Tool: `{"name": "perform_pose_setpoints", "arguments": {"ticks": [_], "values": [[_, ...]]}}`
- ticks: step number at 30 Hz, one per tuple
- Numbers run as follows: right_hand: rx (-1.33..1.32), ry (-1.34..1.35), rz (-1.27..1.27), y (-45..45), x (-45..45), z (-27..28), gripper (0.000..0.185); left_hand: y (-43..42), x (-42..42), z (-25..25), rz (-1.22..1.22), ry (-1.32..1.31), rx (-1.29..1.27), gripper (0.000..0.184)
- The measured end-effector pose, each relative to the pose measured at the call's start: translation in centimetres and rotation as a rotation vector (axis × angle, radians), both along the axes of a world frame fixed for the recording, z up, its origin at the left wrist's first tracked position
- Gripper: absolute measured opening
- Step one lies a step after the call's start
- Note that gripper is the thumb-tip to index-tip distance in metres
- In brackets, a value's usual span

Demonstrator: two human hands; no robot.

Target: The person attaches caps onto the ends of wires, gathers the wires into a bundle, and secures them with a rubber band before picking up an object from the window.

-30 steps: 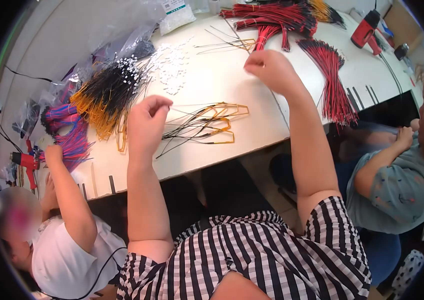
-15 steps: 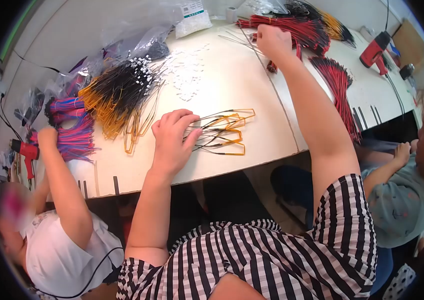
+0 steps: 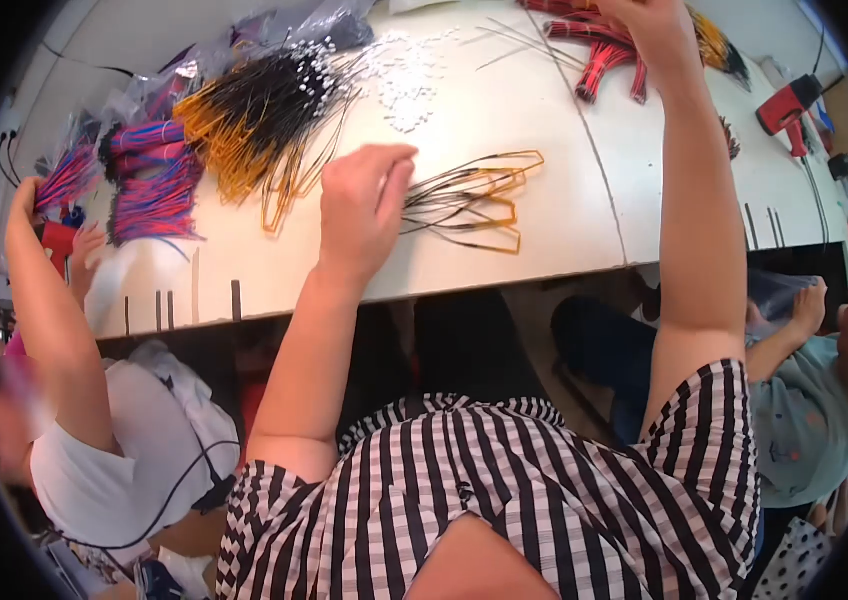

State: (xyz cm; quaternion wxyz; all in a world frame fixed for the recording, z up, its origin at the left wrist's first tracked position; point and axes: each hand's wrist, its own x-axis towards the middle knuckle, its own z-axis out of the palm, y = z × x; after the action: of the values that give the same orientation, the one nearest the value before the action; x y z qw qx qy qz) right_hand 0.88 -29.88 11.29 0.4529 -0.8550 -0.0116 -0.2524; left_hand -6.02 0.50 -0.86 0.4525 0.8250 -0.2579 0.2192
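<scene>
My left hand (image 3: pixel 369 205) is over the table with its fingers curled in. Beside its thumb, several thin black wires with yellow bent ends (image 3: pixel 499 215) fan out to the right. Their near ends pass behind the hand, so whether it grips them is hidden. At the top edge, my right hand (image 3: pixel 659 35) reaches out beside bundles of red-and-black wires (image 3: pixel 604 65). The frame cuts off its fingertips, and any grip there is out of sight.
A big pile of black-and-yellow wires (image 3: pixel 254 120) with white tips lies left of small white pieces (image 3: pixel 409 85). Purple-and-blue wires (image 3: pixel 154 195) are further left. A red heat gun (image 3: pixel 789 105) stands at right. Co-workers sit on both sides; one hand (image 3: pixel 29 195) grips wires.
The view has shifted. My left hand's fingers have drawn in from being spread over the wires. My right hand has gone further toward the back. The left co-worker's hand has moved to the left.
</scene>
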Motion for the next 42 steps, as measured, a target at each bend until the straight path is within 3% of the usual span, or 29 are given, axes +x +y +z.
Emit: {"name": "perform_pose_setpoints", "arguments": {"ticks": [3,4,6,8,12,14,18,26,28,29,30,31,32,33,35,36,38,42], "values": [[0.182,-0.066,0.18,-2.2,-1.1,-7.6,0.012,0.7,0.1,1.8,0.146,0.017,-0.178,0.009],[0.137,0.036,0.167,-2.5,-2.4,-8.9,0.013,1.1,0.4,2.2,0.149,0.016,-0.177,0.009],[-0.049,0.124,-0.005,-2.4,-4.3,-11.2,0.014,2.2,1.4,2.9,0.295,0.074,0.208,0.01],[-0.496,0.126,-0.229,-2.0,-5.7,-11.7,0.015,1.8,3.0,3.1,0.292,0.158,0.271,0.009],[-0.533,-0.076,-0.205,0.8,-5.8,-10.6,0.017,-1.1,6.5,2.8,0.219,0.332,0.417,0.012],[-0.31,0.116,0.181,3.5,-4.9,-9.4,0.014,-2.6,7.9,2.4,0.192,0.271,0.517,0.014],[-0.635,0.227,0.24,7.3,-3.7,-8.8,0.011,-4.4,9.7,1.8,0.253,0.253,0.608,0.013],[-0.95,0.218,0.255,9.4,-1.4,-10.1,0.005,-5.1,10.3,2.0,0.226,0.183,0.807,0.012],[-0.846,0.252,0.277,9.2,-1.1,-10.1,0.005,-4.7,10.4,2.6,0.23,0.208,0.559,0.011],[-0.741,0.28,0.297,9.2,-0.9,-10.0,0.005,-4.2,10.4,3.0,0.233,0.204,0.56,0.011],[-0.739,0.273,0.295,9.1,-0.7,-9.8,0.005,-3.7,10.1,3.7,0.18,0.295,0.35,0.011],[-0.525,0.258,0.304,8.9,-0.8,-9.6,0.006,-3.3,9.7,4.1,0.124,0.382,0.139,0.013],[-0.313,0.24,0.312,8.8,-0.7,-9.5,0.007,-3.0,9.2,4.1,0.125,0.373,0.14,0.013],[-0.313,0.236,0.312,8.9,-0.9,-9.4,0.007,-2.8,8.6,3.7,0.038,0.445,-0.059,0.014],[-0.029,0.211,0.302,8.9,-1.4,-9.5,0.01,-2.7,7.4,2.9,-0.108,0.559,-0.363,0.014],[-0.032,0.208,0.3,8.9,-1.6,-9.9,0.01,-2.9,6.9,2.5,-0.111,0.556,-0.365,0.014],[0.127,0.119,0.326,9.0,-1.9,-11.1,0.008,-3.0,6.1,1.5,-0.18,0.627,-0.6,0.012],[0.151,0.089,0.342,9.3,-2.7,-11.0,0.007,-2.8,5.6,0.5,-0.26,0.737,-0.726,0.012]]}}
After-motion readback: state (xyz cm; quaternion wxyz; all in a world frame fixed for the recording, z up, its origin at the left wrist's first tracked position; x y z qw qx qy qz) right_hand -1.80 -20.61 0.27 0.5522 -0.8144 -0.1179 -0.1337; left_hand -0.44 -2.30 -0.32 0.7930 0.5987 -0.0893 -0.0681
